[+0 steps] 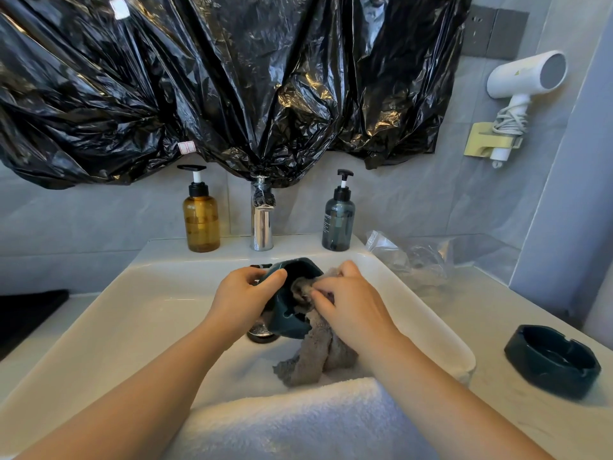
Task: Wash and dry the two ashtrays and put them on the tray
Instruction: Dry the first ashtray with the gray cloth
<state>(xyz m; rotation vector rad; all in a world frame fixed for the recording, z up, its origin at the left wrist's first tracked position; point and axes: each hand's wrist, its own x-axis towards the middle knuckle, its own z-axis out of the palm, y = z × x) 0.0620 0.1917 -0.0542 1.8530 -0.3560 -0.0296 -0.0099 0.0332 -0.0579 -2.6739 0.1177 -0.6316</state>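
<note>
Over the white sink point(139, 313) my left hand point(243, 298) grips a dark teal ashtray point(292, 313), tipped on its side with its hollow facing right. My right hand point(350, 302) pinches a grey cloth point(313, 356) and presses a wad of it into the ashtray's hollow; the rest of the cloth hangs down into the basin. A second dark ashtray point(552, 360) sits upright on the counter at the right. A black tray edge point(30, 310) shows at the far left.
A chrome tap point(262, 220) stands behind the basin between an amber pump bottle point(201, 217) and a grey pump bottle point(339, 220). A white towel point(298, 419) drapes over the sink's front edge. A clear plastic bag point(414, 260) lies right; a hairdryer point(520, 81) hangs on the wall.
</note>
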